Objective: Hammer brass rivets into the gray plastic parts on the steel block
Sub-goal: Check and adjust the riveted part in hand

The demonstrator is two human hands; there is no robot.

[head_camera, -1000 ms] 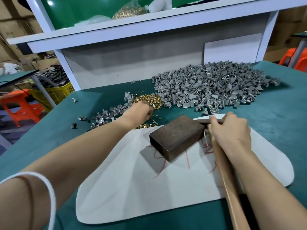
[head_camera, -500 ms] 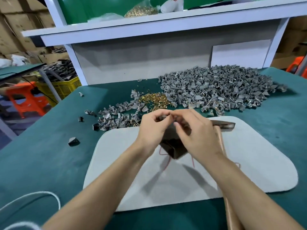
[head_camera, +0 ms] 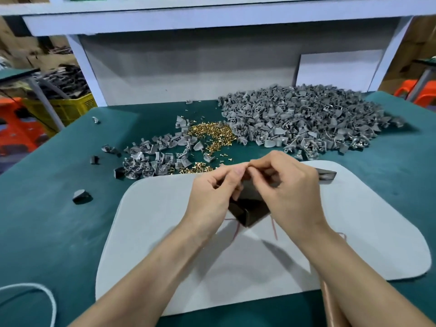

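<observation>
1. Check your left hand (head_camera: 212,194). Its fingers are curled and narrow, with thumb and forefinger drawn to a pinch at the tips. The item in the pinch is too small to identify.
2. Check your right hand (head_camera: 285,187). Its fingers are likewise curled, and its fingertips meet those of the left hand. You cannot tell what they hold, since the fingers hide it.
3. Locate the steel block (head_camera: 250,213). It sits on the white mat (head_camera: 153,232), directly below both hands, and only its near corner shows between the wrists.
4. Locate the brass rivets (head_camera: 212,133). They lie in a loose heap on the green table (head_camera: 47,220), beyond the mat and apart from both hands.
5. Locate the gray plastic parts (head_camera: 306,119). The large pile lies right of the rivets; a smaller group (head_camera: 153,159) lies left of them.
6. Note the hammer. Its head (head_camera: 326,177) rests on the mat just beyond the right hand, and its handle (head_camera: 328,300) runs under the right forearm. Neither hand grips it.
7. Compare with one second ago. The left hand was then at the rivet heap and the right hand was on the hammer handle beside the uncovered block. Both hands have since moved together over the block.
8. Compare with half a second ago. The hands keep almost the same fingertip-to-fingertip pose.
</observation>
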